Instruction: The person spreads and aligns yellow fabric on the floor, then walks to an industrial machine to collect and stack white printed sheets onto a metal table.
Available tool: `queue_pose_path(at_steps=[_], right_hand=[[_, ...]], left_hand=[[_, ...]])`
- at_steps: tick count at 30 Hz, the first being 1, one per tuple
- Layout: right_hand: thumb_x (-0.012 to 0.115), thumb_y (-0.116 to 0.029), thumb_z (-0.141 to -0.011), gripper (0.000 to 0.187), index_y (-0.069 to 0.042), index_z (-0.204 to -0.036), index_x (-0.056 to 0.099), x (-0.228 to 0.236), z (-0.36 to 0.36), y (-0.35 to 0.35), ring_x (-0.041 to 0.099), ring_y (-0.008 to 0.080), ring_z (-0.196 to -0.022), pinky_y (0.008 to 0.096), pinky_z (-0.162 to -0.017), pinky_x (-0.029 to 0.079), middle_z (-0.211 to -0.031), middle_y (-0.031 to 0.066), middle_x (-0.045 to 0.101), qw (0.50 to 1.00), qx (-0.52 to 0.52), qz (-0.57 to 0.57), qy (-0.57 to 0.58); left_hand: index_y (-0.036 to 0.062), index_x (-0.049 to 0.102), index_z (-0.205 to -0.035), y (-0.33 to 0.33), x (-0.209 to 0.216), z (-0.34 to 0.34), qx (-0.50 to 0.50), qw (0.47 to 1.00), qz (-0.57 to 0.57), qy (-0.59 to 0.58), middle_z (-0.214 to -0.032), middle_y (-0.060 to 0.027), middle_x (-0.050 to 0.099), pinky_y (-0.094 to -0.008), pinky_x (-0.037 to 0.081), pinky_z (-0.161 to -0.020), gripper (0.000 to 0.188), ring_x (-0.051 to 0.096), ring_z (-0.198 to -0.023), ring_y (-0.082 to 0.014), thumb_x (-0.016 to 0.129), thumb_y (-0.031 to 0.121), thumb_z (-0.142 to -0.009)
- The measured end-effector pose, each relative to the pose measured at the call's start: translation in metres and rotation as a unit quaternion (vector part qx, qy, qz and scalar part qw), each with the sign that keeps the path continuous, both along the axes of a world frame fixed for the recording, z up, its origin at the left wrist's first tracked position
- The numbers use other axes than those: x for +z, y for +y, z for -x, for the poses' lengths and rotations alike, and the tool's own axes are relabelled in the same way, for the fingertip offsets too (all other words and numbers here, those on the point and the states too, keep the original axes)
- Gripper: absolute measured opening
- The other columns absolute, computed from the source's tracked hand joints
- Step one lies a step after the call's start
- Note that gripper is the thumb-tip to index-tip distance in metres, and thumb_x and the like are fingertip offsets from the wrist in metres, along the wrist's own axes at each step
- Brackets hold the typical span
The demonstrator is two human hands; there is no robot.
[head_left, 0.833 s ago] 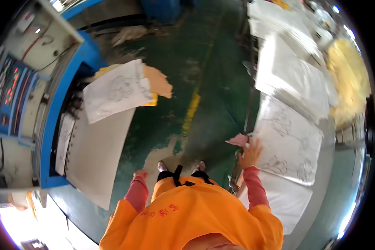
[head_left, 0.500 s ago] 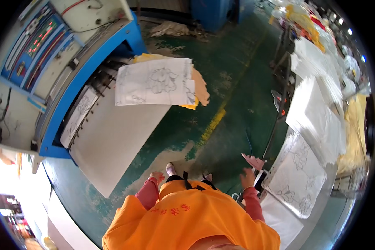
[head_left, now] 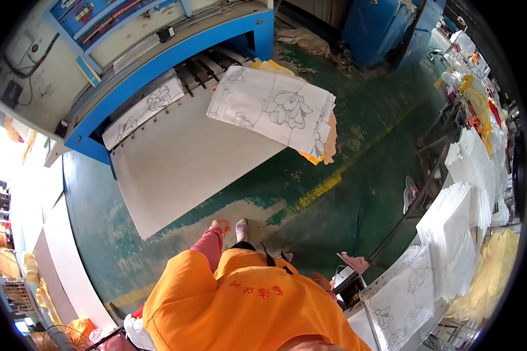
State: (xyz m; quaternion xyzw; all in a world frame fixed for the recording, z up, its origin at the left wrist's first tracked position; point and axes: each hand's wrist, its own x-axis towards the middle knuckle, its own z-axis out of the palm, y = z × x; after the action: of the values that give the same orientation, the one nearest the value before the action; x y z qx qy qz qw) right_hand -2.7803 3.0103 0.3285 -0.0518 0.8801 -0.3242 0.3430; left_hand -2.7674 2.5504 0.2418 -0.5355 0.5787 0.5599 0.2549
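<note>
My left hand [head_left: 221, 225] hangs low in front of me, fingers loosely apart, with nothing in it. It is beyond the near edge of a pale sloping board [head_left: 175, 169]. My right hand [head_left: 321, 281] is by my right side, largely behind my orange top, so its fingers are unclear. Nearest to it are a dark box-like piece [head_left: 349, 288] and a pink cloth [head_left: 354, 262]. White sheets with grey flower outlines [head_left: 287, 108] lie in a pile over the board's far end. Another flower-patterned sheet [head_left: 149, 106] lies in the machine's opening.
A blue-and-white machine [head_left: 175, 64] stands at the left front. Stacked white sheets [head_left: 448, 234], flower-patterned sheets [head_left: 405, 286] and yellow fabric [head_left: 490, 275] line the right side. Shoes [head_left: 410, 193] lie under that side. Green floor [head_left: 357, 169] with a yellow stripe runs between.
My view has turned left, so the machine and board sit farther right and the flower sheets appear larger. My right hand has dropped back beside my body, away from the pink cloth.
</note>
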Motion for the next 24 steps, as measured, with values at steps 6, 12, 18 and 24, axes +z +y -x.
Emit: queue_pose_path(at_steps=[6, 12, 18, 24], right_hand=[[0.054, -0.021, -0.063, 0.031, -0.011, -0.092, 0.05, -0.013, 0.007, 0.014, 0.053, 0.0244, -0.074, 0.0327, -0.064, 0.042, -0.078, 0.0098, 0.055, 0.998, -0.049, -0.042, -0.006], [0.053, -0.023, -0.064, 0.033, -0.012, -0.094, 0.048, -0.111, -0.01, 0.056, 0.053, 0.0238, -0.073, 0.0324, -0.064, 0.042, -0.075, 0.0087, 0.056, 0.997, -0.071, 0.005, -0.036], [0.053, -0.024, -0.064, 0.034, -0.012, -0.095, 0.048, -0.112, -0.011, 0.043, 0.053, 0.0243, -0.074, 0.032, -0.065, 0.042, -0.078, 0.0091, 0.056, 0.99, -0.093, 0.055, -0.093], [0.056, -0.023, -0.063, 0.035, -0.011, -0.096, 0.049, -0.001, 0.028, -0.018, 0.053, 0.0203, -0.076, 0.0282, -0.067, 0.041, -0.081, 0.0089, 0.055, 0.997, -0.002, 0.025, -0.077]], left_hand=[[0.0012, 0.056, -0.075, 0.028, 0.023, -0.009, 0.159, 0.987, 0.019, 0.007, -0.065, -0.014, 0.054, -0.0251, 0.04, -0.045, 0.013, 0.05, -0.051, -0.0193, 0.046, 0.01, -0.072], [0.0024, 0.056, -0.072, 0.021, 0.014, 0.003, -0.007, 1.0, 0.01, 0.022, -0.059, -0.0109, 0.054, -0.0241, 0.038, -0.041, 0.011, 0.05, -0.05, -0.0172, 0.048, 0.011, -0.071], [0.0038, 0.055, -0.066, -0.037, 0.011, 0.008, 0.205, 0.943, 0.119, 0.233, -0.054, -0.0059, 0.051, -0.0237, 0.036, -0.036, 0.02, 0.046, -0.041, -0.0128, 0.037, -0.004, -0.064], [0.0111, 0.058, -0.066, -0.208, -0.027, 0.004, 0.235, 0.871, 0.316, 0.295, -0.057, -0.0025, 0.055, -0.0245, 0.042, -0.054, 0.009, 0.052, -0.056, -0.0114, 0.051, 0.009, -0.061]])
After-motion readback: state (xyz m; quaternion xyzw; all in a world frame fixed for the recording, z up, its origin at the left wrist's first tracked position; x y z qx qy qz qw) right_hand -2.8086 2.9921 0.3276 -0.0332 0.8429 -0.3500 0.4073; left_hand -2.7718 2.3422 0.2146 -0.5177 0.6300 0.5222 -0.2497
